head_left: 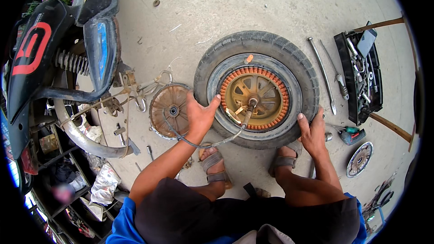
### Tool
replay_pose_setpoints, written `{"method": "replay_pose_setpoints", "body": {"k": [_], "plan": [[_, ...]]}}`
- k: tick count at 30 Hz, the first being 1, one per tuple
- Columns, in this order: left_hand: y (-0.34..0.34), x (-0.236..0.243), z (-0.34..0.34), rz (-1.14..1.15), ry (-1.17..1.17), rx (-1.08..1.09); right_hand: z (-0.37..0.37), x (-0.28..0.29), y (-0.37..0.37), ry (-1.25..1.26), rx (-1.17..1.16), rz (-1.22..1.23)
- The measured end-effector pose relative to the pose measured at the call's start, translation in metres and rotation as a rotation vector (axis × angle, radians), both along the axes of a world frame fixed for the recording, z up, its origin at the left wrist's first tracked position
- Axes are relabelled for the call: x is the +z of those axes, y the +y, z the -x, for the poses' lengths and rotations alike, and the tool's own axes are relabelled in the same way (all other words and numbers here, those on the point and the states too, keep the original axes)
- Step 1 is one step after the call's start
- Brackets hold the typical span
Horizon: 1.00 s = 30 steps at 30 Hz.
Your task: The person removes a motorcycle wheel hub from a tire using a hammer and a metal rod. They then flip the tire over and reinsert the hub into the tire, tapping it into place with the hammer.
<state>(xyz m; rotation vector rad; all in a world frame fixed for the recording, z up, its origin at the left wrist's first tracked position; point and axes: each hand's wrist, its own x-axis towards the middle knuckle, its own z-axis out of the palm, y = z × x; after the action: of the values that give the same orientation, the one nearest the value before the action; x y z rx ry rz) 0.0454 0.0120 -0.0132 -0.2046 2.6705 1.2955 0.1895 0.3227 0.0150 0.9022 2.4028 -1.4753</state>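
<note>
A motor wheel [264,45] with a black tyre lies on the ground in front of me, its hub uncovered. Inside the rim a ring of copper windings [284,91] surrounds a brownish spoked core, and an axle [249,108] sticks up from its middle. My left hand [202,114] grips the tyre's left side, thumb over the rim. At the lower right, my right hand [313,133] clasps the tyre's edge; some of its fingers are hidden. A dark cable [217,143] runs from the axle across my left wrist toward a round, rusty hub cover [163,104] lying beside the wheel.
A partly dismantled scooter [40,58] stands at left. To the right lie a long metal bar [322,74], a screwdriver [341,86] and a black toolbox [357,79] with a phone [366,42] on it. A round metal disc [360,159] sits lower right. My sandalled feet flank the wheel's near edge.
</note>
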Motion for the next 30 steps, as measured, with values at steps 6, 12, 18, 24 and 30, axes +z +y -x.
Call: {"method": "replay_pose_setpoints", "body": {"k": [6,12,18,24,30], "plan": [[0.004,0.006,-0.001,0.034,0.000,0.002,-0.001,-0.002,0.000,0.023,0.007,-0.017],[0.005,0.010,-0.001,0.071,-0.021,-0.021,-0.002,0.000,0.001,0.021,0.020,-0.005],[-0.001,0.005,-0.004,0.005,0.033,-0.033,-0.007,-0.008,0.003,0.036,0.009,0.023],[-0.006,0.007,-0.004,-0.060,-0.008,0.002,-0.003,-0.006,0.003,-0.003,-0.022,0.065],[-0.010,-0.001,-0.004,-0.059,0.059,0.018,0.005,-0.013,0.014,0.149,0.011,0.045]]}}
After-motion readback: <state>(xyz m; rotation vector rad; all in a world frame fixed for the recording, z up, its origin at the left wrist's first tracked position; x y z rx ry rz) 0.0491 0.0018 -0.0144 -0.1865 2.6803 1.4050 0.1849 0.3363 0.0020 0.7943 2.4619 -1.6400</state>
